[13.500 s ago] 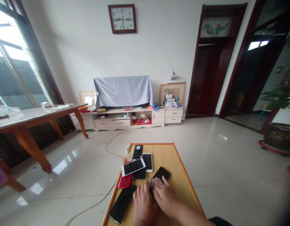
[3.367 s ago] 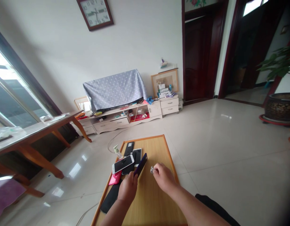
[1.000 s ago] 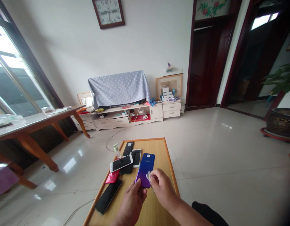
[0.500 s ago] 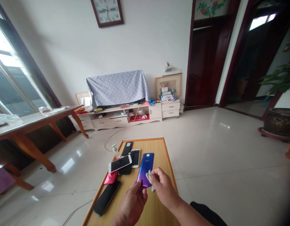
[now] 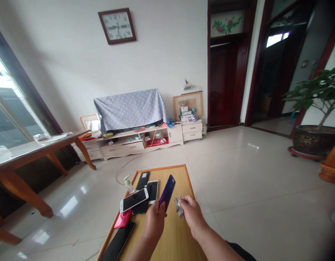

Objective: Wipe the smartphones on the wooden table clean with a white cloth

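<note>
Wooden table (image 5: 177, 237): bears several phones (image 5: 134, 200) along its left side. Left hand (image 5: 154, 220): over the table's middle, fingers clamped on a blue phone (image 5: 168, 191). Right hand (image 5: 191, 213): over the table's right side, fingertips pinched together on a grey cloth (image 5: 178, 207). Black phone (image 5: 118, 242): lies at the table's near-left edge. Blue phone: tilted, above the tabletop. Pump bottle (image 5: 128, 185): stands near the table's far-left corner. Grey cloth: crumpled, above the tabletop.

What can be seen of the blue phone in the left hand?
The blue phone looks slim and glossy, with a small pale label near its top. It is tilted up above the table, its back angled rightward. The left hand grips its lower end; the grey cloth is apart from it.
</note>
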A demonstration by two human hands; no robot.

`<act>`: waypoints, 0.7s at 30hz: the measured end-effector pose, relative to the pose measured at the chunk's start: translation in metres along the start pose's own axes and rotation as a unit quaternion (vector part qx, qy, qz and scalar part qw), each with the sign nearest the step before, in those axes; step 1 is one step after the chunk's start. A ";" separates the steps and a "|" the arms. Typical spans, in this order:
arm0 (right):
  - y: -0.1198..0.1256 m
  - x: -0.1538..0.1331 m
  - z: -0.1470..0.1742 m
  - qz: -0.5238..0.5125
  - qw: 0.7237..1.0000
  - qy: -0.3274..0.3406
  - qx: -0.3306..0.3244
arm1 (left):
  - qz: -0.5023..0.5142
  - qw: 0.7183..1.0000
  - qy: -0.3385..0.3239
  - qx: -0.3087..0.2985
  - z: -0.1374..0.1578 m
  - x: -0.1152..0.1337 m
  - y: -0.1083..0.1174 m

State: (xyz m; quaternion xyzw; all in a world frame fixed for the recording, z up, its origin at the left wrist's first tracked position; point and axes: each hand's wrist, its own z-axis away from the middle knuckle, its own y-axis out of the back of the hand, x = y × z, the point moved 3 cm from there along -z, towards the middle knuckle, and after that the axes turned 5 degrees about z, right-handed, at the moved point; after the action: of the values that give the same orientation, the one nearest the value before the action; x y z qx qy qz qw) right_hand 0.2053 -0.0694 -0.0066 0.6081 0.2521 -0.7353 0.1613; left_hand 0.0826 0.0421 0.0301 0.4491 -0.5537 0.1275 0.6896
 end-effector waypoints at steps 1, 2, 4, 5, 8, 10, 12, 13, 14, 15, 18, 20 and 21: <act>0.000 0.000 0.000 -0.004 1.000 0.000 0.002 | -0.031 0.999 -0.008 0.005 -0.006 0.004 0.000; 0.001 -0.001 -0.001 -0.008 1.000 0.000 0.004 | -0.068 0.998 -0.016 0.010 -0.011 0.007 -0.001; 0.002 -0.002 -0.004 -0.013 1.000 -0.001 0.010 | -0.146 0.989 -0.026 0.014 -0.020 0.014 -0.005; 0.003 -0.003 -0.006 -0.015 1.000 -0.001 0.014 | -0.183 0.983 -0.027 0.013 -0.024 0.016 -0.008; 0.007 -0.004 -0.011 -0.021 0.999 -0.002 0.028 | -0.279 0.960 -0.028 -0.002 -0.035 0.020 -0.019; 0.010 -0.004 -0.015 -0.026 0.999 -0.001 0.035 | -0.330 0.943 -0.032 -0.013 -0.040 0.023 -0.025; 0.013 -0.004 -0.018 -0.031 0.999 0.001 0.040 | -0.371 0.928 -0.040 -0.024 -0.045 0.026 -0.031; 0.014 -0.004 -0.019 -0.033 0.999 0.002 0.043 | -0.387 0.921 -0.046 -0.028 -0.046 0.027 -0.033; 0.016 -0.005 -0.020 -0.035 0.998 0.001 0.047 | -0.399 0.915 -0.052 -0.033 -0.048 0.029 -0.036; 0.017 -0.005 -0.022 -0.037 0.998 0.000 0.050 | -0.410 0.910 -0.059 -0.038 -0.050 0.031 -0.039; 0.020 -0.006 -0.025 -0.042 0.997 -0.004 0.060 | -0.429 0.899 -0.075 -0.055 -0.054 0.037 -0.050; 0.022 -0.007 -0.027 -0.046 0.997 -0.006 0.065 | -0.435 0.894 -0.081 -0.066 -0.058 0.039 -0.058; 0.022 -0.008 -0.028 -0.050 0.997 -0.007 0.067 | -0.437 0.893 -0.083 -0.072 -0.060 0.039 -0.063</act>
State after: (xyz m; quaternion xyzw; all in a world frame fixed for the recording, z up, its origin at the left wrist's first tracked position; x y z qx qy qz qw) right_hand 0.2416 -0.0725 -0.0066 0.5994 0.2312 -0.7616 0.0853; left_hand 0.1777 0.0397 0.0353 0.6038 -0.3648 -0.2642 0.6577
